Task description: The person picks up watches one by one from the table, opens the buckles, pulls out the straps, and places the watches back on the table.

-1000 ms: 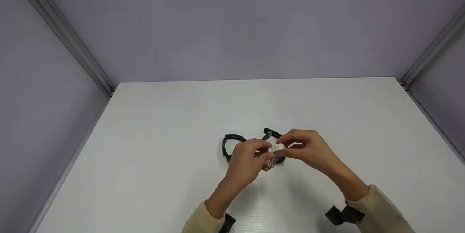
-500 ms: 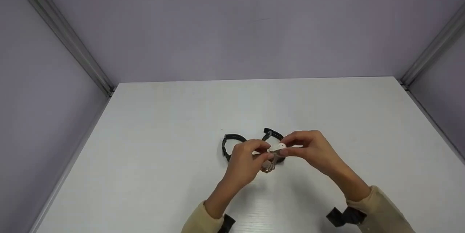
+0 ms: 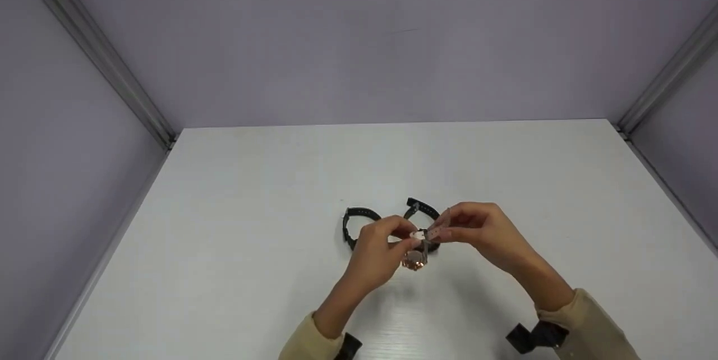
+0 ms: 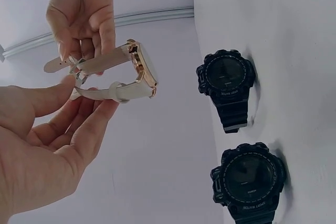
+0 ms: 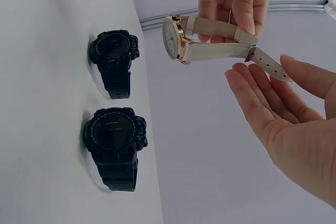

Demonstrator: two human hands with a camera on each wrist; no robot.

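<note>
Since 1 s ago, watch (image 3: 415,258) hangs lower, above surface (image 3: 235,248). Left hand (image 3: 377,248) & right hand (image 3: 477,231) each pinch strap near buckle. Probably light, floppy strap, scratchable glass; hold by strap.

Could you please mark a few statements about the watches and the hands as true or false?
1. Both hands hold the beige-strapped watch above the table. True.
2. Three black watches lie on the table. False: two black watches lie there.
3. The held watch has a rose-gold case. True.
4. The left hand rests flat on the table. False: it pinches the strap near the buckle.
5. The right hand grips a black watch. False: it holds the beige strap.
</note>
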